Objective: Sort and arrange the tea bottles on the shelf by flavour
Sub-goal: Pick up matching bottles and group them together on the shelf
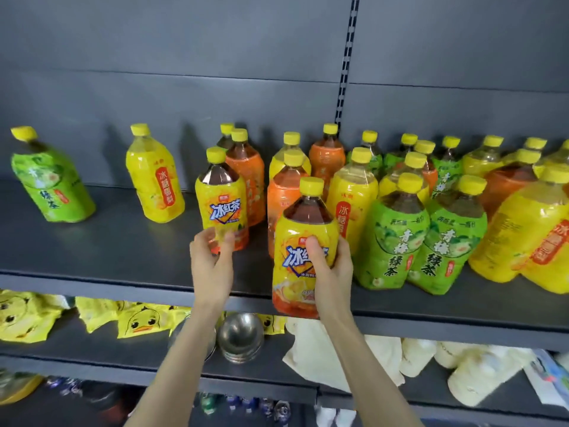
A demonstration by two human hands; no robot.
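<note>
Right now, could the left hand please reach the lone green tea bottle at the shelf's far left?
Probably yes: the left hand would release the iced tea bottle; bare shelf leads to the green tea bottle.

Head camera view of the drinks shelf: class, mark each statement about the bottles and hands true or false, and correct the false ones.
1. The right hand holds an iced black tea bottle. True.
2. The left hand is on a green-labelled bottle. False: it touches a second iced black tea bottle.
3. Every bottle cap in view is yellow. True.
4. The lone green tea bottle at far left stands beside the held one. False: it stands well apart.
</note>
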